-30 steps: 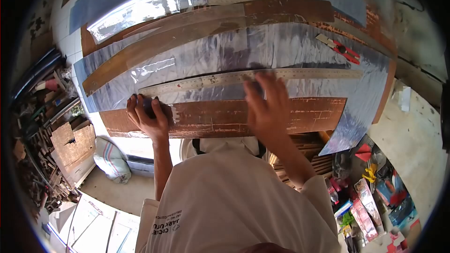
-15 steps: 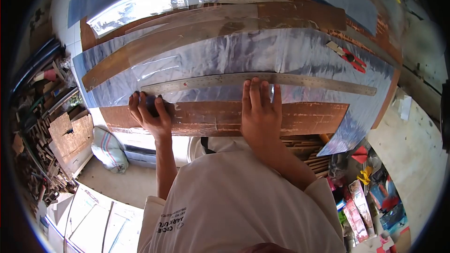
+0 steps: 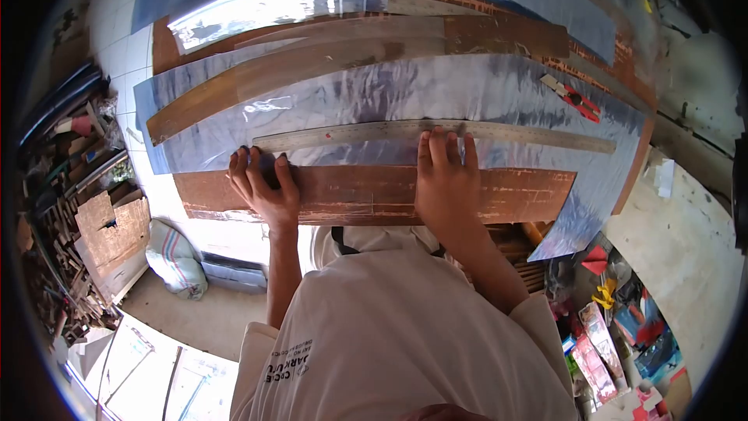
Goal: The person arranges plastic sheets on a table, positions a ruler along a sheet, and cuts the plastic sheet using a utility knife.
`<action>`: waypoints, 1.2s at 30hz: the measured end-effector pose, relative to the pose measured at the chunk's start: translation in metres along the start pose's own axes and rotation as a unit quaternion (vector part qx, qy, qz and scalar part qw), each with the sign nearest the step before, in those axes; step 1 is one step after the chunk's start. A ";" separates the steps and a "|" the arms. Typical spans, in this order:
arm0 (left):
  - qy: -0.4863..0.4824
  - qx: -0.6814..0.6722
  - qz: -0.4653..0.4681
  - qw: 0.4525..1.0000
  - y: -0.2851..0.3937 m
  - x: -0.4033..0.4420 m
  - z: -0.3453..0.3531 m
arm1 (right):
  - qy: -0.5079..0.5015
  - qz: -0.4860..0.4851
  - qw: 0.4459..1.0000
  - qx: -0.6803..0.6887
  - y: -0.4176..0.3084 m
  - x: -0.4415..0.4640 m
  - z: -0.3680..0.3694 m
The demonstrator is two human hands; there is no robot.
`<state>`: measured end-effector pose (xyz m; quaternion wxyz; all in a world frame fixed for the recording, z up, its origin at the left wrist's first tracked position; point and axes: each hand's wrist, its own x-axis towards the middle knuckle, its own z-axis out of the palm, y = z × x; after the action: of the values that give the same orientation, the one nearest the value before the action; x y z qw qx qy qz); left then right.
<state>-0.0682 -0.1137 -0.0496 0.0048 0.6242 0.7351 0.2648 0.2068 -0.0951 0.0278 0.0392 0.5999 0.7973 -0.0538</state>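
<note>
A long metal ruler (image 3: pixel 366 132) lies across a shiny bluish-grey plastic sheet (image 3: pixel 335 101). My left hand (image 3: pixel 266 193) is at the ruler's left end, its fingers spread and bent downward. The dark area between its thumb and fingers is too unclear to tell as shadow or object. Fingertips of my right hand (image 3: pixel 449 187) press on the ruler right of its middle, fingers extended. Under both palms runs a brown board (image 3: pixel 351 195) along the near edge. To the right, a red-handled tool with a pale flat end (image 3: pixel 573 99) rests on the sheet.
A long brown strip (image 3: pixel 312 66) lies on the sheet beyond the ruler. Left on the floor are a white sack (image 3: pixel 173 259) and scrap wood (image 3: pixel 113 222). Colourful packets and odds and ends (image 3: pixel 600 351) lie at the lower right, beside a pale curved surface (image 3: pixel 662 218).
The view has shifted slightly, so the sheet's left side and both hands appear a little further right. Both hands stay at the ruler, fingers still spread.
</note>
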 end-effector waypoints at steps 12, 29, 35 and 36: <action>0.025 -0.033 -0.040 0.998 -0.006 -0.003 -0.003 | -0.049 -0.054 0.997 0.009 -0.002 0.013 -0.021; 0.070 -0.087 -0.064 0.992 -0.010 -0.006 -0.005 | -0.129 -0.083 0.987 -0.050 -0.012 0.028 -0.035; 0.068 -0.090 -0.067 0.991 -0.008 -0.006 -0.008 | 0.055 -0.185 0.981 -0.022 0.019 0.025 -0.014; 0.066 -0.088 -0.063 0.992 -0.008 -0.005 -0.009 | 0.076 -0.213 0.974 0.011 0.022 0.026 -0.014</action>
<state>-0.0769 -0.1222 -0.0468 0.0281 0.5550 0.7454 0.3683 0.2209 -0.0623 0.0375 -0.0402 0.4191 0.9067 -0.0236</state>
